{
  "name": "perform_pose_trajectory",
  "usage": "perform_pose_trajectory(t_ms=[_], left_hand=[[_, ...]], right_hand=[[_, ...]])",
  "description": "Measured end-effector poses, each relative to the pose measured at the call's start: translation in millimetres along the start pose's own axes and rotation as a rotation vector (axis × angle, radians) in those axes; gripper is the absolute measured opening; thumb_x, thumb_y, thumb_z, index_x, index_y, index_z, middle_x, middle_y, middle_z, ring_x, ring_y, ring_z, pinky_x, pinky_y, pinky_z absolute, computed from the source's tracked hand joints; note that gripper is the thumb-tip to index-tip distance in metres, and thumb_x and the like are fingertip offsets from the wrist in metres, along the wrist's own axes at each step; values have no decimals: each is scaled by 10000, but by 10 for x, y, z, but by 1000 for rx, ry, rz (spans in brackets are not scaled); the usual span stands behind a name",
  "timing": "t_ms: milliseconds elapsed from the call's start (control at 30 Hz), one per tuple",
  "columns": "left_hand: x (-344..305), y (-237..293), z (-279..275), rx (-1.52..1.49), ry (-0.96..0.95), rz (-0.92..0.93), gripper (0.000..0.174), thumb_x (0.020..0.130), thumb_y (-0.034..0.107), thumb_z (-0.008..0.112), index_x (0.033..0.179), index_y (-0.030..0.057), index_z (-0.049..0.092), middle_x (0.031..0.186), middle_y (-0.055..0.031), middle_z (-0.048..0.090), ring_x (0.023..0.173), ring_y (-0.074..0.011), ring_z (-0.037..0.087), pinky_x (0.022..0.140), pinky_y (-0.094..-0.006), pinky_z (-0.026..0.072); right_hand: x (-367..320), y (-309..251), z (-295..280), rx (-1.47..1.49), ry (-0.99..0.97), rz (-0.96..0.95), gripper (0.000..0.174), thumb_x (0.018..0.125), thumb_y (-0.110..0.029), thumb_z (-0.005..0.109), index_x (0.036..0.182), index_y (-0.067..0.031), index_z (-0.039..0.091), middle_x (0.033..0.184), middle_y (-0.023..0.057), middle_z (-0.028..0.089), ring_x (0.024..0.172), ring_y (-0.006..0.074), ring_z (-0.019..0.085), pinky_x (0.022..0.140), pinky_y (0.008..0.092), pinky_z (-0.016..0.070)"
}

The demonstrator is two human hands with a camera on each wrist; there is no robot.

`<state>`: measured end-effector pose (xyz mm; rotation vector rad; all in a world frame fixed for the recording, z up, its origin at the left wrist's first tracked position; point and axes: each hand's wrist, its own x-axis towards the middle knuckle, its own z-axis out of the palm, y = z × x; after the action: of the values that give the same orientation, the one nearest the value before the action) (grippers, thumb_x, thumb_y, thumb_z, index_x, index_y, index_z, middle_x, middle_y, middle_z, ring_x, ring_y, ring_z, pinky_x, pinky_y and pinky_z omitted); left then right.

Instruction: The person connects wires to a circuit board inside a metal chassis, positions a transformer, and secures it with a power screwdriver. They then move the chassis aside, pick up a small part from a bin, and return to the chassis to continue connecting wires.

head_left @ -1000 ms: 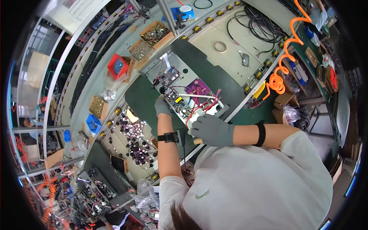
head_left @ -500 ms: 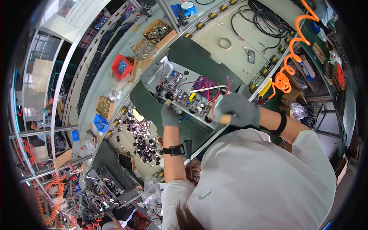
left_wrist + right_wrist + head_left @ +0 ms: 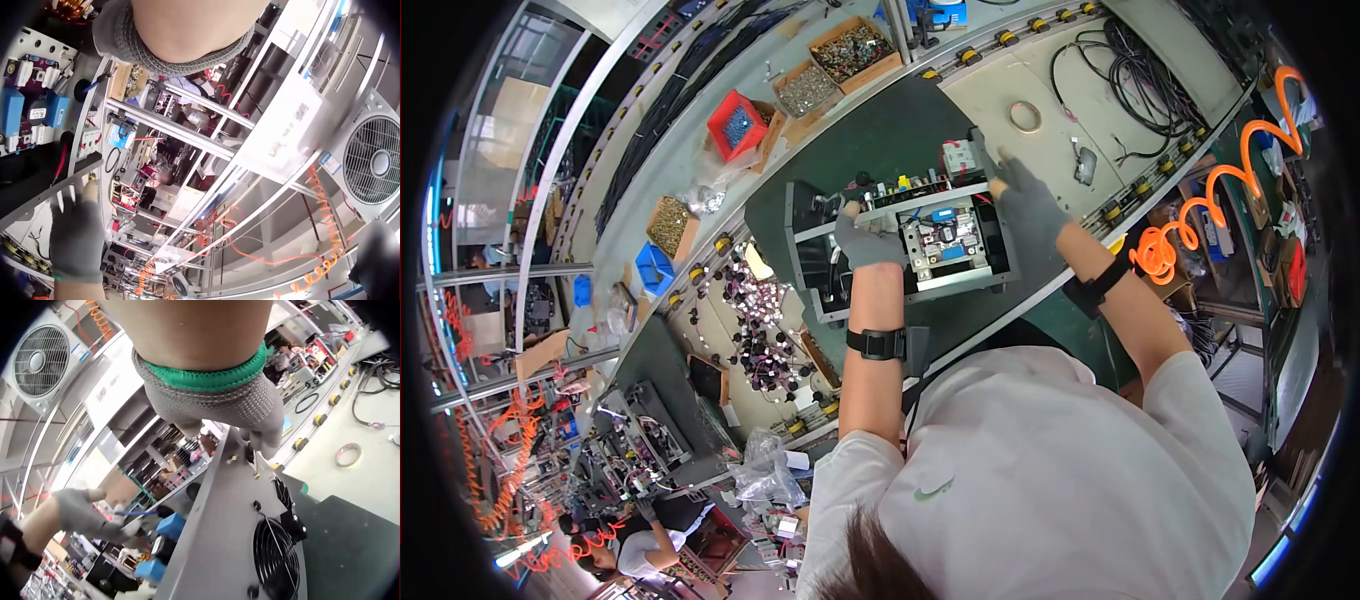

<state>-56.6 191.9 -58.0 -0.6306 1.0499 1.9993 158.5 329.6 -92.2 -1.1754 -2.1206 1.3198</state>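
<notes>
A grey metal chassis (image 3: pixel 920 287) stands turned on the bench mat, its open frame showing a board with blue and silver parts (image 3: pixel 945 238). My gloved left hand (image 3: pixel 868 243) grips the rail near the chassis's left end, fingertips at the upper edge. At the opposite end, my gloved right hand (image 3: pixel 1032 197) holds the end panel. In the right wrist view, the fingers straddle the top edge of this panel (image 3: pixel 215 506), above a black fan grille (image 3: pixel 275 553). A white block (image 3: pixel 958 157) sits along the chassis's far side.
Behind the mat (image 3: pixel 880 125) are boxes of small hardware (image 3: pixel 850 52) and a red bin (image 3: pixel 738 125). Wired black parts (image 3: pixel 750 325) lie in a pile at left. A tape roll (image 3: pixel 1025 117) and black cables (image 3: pixel 1135 80) lie at right, near an orange coiled hose (image 3: pixel 1155 250).
The chassis has been turned over from boards facing up to its open frame facing me. The right hand has moved from the near right corner to the right end panel; the left remains at the left end.
</notes>
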Motion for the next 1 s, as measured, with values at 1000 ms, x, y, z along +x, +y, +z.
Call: perform_pose_trajectory(t_ms=[1000], left_hand=[[18, -208, -541, 1839, -64, 493, 501, 844, 204, 508, 1294, 7, 408, 976, -219, 643, 848, -322, 649, 748, -389, 513]], right_hand=[[-462, -408, 378, -601, 35, 250, 445, 848, -139, 474, 1283, -102, 391, 1090, 163, 564, 1013, 348, 552, 848, 436, 450]])
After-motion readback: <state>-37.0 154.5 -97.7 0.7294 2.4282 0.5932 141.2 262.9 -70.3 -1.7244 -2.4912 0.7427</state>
